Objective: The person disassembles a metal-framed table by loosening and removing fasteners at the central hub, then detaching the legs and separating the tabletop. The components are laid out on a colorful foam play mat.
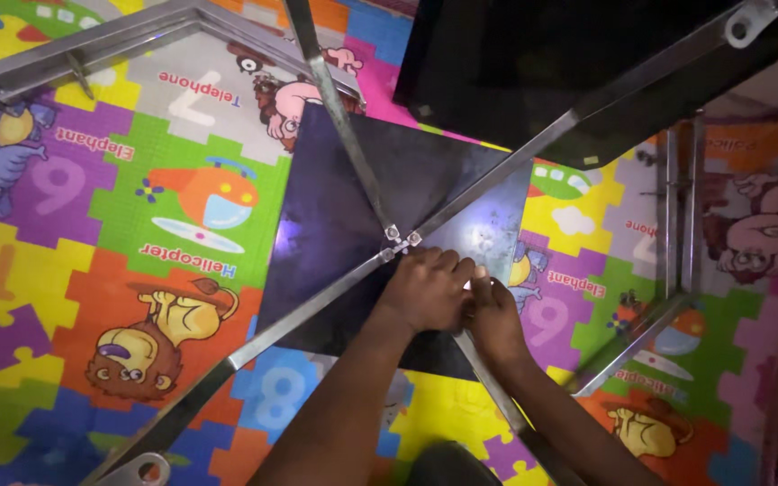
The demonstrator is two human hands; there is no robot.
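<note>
Four flat metal bars [344, 135] meet in an X at a small bolted joint [400, 238] over a dark square panel [317, 234] lying on a colourful foam puzzle mat [92, 270]. My left hand [425, 290] is curled, knuckles up, just below and right of that joint, over the bar that runs toward the lower right. My right hand [495, 315] presses against it from the right. The fingertips of both hands meet around a small pale thing [476, 284] on that bar; its shape is too small to tell.
A large black panel [542, 63] with a metal bar across it overhangs the top right. Another metal frame [682, 207] lies on the mat at the right, and a further bar [92, 40] at the top left. A bar end with a hole [141, 470] lies at the bottom left.
</note>
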